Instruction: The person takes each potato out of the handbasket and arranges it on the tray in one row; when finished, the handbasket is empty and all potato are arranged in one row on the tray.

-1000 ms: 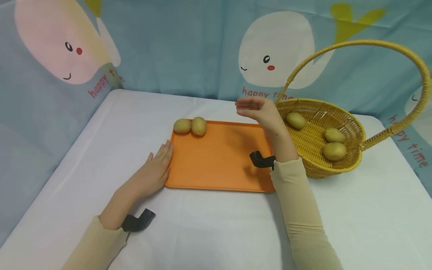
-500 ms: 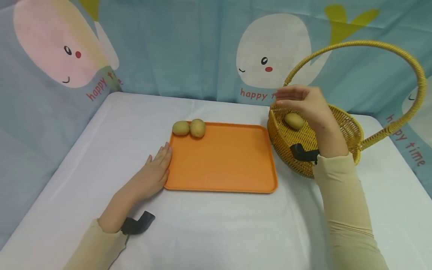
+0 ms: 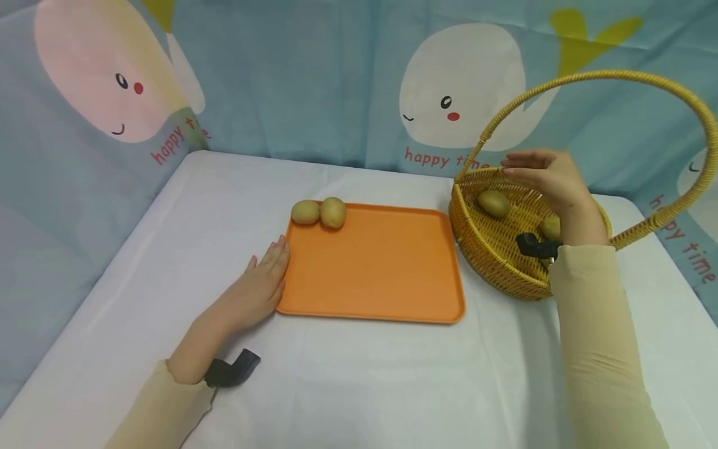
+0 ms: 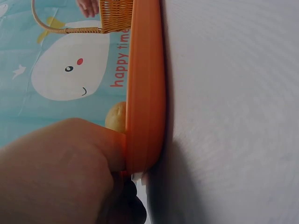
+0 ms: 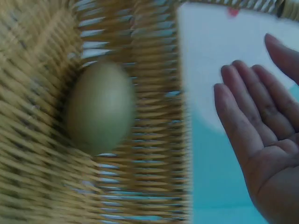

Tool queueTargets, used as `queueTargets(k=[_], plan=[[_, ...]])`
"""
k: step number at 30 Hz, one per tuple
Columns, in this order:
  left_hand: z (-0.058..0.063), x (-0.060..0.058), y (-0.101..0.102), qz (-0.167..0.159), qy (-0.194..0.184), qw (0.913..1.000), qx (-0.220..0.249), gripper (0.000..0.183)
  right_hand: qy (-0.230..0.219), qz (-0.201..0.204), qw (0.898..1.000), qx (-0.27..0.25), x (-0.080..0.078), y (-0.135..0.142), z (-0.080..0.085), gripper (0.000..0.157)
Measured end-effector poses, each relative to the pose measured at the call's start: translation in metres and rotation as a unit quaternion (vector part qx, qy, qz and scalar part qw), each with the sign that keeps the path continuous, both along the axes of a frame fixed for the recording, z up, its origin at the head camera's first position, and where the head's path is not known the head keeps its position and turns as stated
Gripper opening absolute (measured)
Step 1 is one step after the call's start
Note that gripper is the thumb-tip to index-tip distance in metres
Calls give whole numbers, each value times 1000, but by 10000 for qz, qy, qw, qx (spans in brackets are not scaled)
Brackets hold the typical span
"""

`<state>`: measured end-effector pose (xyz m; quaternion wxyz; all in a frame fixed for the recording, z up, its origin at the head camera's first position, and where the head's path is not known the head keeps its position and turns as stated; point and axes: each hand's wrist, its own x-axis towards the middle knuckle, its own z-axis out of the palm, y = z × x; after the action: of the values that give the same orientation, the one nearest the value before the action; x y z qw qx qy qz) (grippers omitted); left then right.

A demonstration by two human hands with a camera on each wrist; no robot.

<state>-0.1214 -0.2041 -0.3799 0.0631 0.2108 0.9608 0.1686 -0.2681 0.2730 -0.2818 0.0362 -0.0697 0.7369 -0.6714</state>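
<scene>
My left hand [image 3: 255,290] rests with straight fingers along the left edge of an orange tray [image 3: 373,265]. In the left wrist view the same hand [image 4: 60,163] touches the tray's rim [image 4: 145,93]. Two potatoes, a longer one [image 3: 305,212] and a rounder one [image 3: 333,213], sit side by side in the tray's far left corner. Over the yellow wicker basket [image 3: 477,246] hovers my right hand [image 3: 552,178], its fingers extended and holding nothing. One potato [image 3: 494,204] lies inside the basket near its left wall; another [image 3: 551,227] is partly hidden by my right arm.
The basket's tall arched handle [image 3: 606,75] rises over it and slopes down on the right. A white cloth [image 3: 359,380] covers the table. Behind hangs a blue curtain [image 3: 297,81] printed with whales.
My right hand has moved right, from above the tray's far right corner to above the basket, staying empty. My left hand stays at the tray's edge.
</scene>
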Motion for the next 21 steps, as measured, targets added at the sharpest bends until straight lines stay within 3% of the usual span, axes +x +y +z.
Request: queueTargets(k=[4,9,13,16,21], plan=[[0,1,1,9,-15,10000,0,59,-304,-104,9995,-18,-4,9,-8,25],[1,3,0,65,-79,9999,-6,59,-394,-210,9964,727,-9,12,-15,43],[2,3,-1,51,-53,10000,45,59,-454,-115,9869,1545,-11,15,-20,51],[2,2,-1,52,-46,10000,5,60,-544,28,9743,2183,-13,19,-24,53],[2,2,0,66,-68,9999,-65,60,-807,220,9585,2726,-14,24,-30,53]])
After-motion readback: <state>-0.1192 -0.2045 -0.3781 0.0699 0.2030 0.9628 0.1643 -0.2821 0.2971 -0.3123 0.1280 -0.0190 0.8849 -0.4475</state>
